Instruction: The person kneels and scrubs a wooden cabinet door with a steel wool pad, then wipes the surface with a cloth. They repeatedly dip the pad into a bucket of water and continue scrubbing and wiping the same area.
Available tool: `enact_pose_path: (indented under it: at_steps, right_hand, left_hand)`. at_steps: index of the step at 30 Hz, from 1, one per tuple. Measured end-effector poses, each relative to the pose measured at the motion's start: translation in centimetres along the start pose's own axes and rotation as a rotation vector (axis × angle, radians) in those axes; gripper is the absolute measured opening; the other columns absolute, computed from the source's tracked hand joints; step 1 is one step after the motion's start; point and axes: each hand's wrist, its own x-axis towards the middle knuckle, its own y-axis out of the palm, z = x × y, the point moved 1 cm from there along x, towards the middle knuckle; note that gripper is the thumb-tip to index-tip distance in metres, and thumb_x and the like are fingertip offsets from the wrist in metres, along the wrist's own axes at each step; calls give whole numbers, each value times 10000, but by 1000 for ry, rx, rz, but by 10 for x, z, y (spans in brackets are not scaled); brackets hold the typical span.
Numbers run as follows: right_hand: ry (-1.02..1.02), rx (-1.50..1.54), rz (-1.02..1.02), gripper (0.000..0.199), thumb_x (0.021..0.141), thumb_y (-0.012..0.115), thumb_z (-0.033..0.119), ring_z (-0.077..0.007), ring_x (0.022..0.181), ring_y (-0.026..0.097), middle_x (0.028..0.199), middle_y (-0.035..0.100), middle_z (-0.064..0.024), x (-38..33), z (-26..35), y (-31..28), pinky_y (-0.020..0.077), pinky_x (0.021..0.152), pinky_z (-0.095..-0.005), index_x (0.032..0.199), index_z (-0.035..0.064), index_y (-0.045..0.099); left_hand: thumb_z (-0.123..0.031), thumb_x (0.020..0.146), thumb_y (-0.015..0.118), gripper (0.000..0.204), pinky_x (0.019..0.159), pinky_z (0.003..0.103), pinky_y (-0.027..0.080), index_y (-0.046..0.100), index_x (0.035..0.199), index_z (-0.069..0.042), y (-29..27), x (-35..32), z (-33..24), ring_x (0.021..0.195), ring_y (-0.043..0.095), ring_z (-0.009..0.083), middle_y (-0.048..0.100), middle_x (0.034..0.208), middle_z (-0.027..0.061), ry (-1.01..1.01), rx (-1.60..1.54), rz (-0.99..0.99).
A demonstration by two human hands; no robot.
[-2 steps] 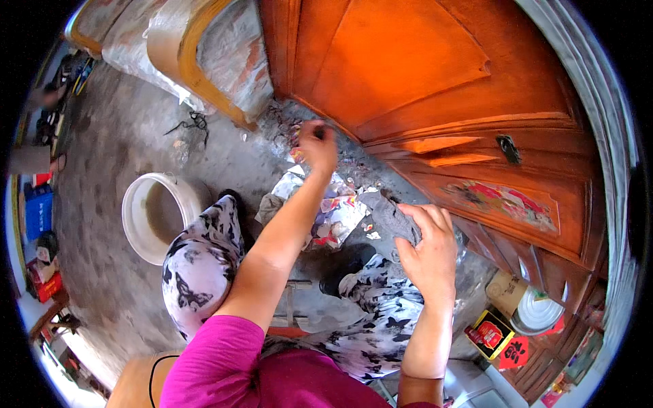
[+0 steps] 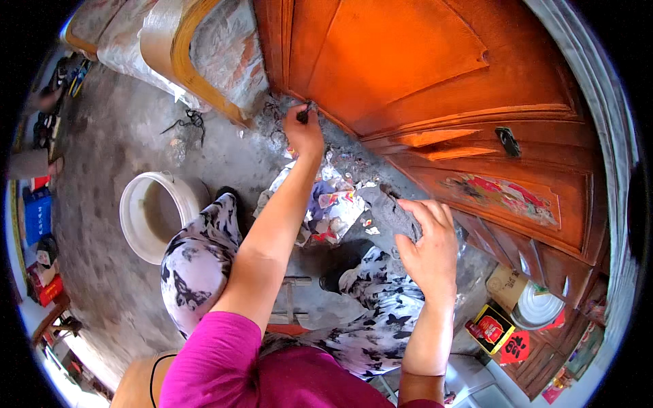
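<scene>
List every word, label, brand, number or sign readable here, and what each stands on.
Red paper: one large black character; I don't copy wording.
Black-and-yellow box: lettering on a red label; not copied.
Blue box: pale lettering, too small to read.
Brown box: faint print, too small to read.
Scraps on the floor: coloured patches, no lettering I can make out.
Grey cloth at the right hand: none visible.

Cloth (image 2: 391, 216) observed grey. Shirt (image 2: 313, 377) plain magenta; trousers (image 2: 197, 272) white with a black butterfly print. Wooden panelling (image 2: 415, 61) orange-brown, bucket (image 2: 195, 197) white, floor (image 2: 95, 224) mottled grey.
</scene>
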Motion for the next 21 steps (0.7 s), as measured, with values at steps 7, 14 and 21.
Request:
enact_pose_path:
  at_steps: [7, 14, 21]
  right_hand:
    - [30, -25, 7, 437, 727, 726, 79, -314, 1074, 607, 1107, 659, -65, -2, 0, -1, 525, 923, -431, 1160, 140, 716]
    - [28, -23, 18, 444, 726, 735, 79, -320, 1076, 603, 1107, 656, -68, 1, 5, -2, 520, 938, -432, 1166, 134, 714]
    - [39, -34, 21, 443, 727, 746, 93, -318, 1078, 602, 1109, 655, -65, -2, -3, 0, 524, 931, -434, 1165, 143, 711]
  left_hand:
    - [-88, 855, 747, 171, 831, 459, 508, 662, 1004, -77, 16, -75, -46, 923, 638, 379, 635, 1022, 165, 36, 353, 218]
    - [-104, 909, 704, 198, 861, 437, 519, 625, 1085, -59, 2, -80, -45, 963, 645, 340, 635, 1030, 159, -4, 207, 381]
    - [-98, 955, 678, 150, 923, 388, 468, 614, 1072, -29, 25, -69, -153, 1008, 591, 296, 630, 1032, 139, 137, -59, 235]
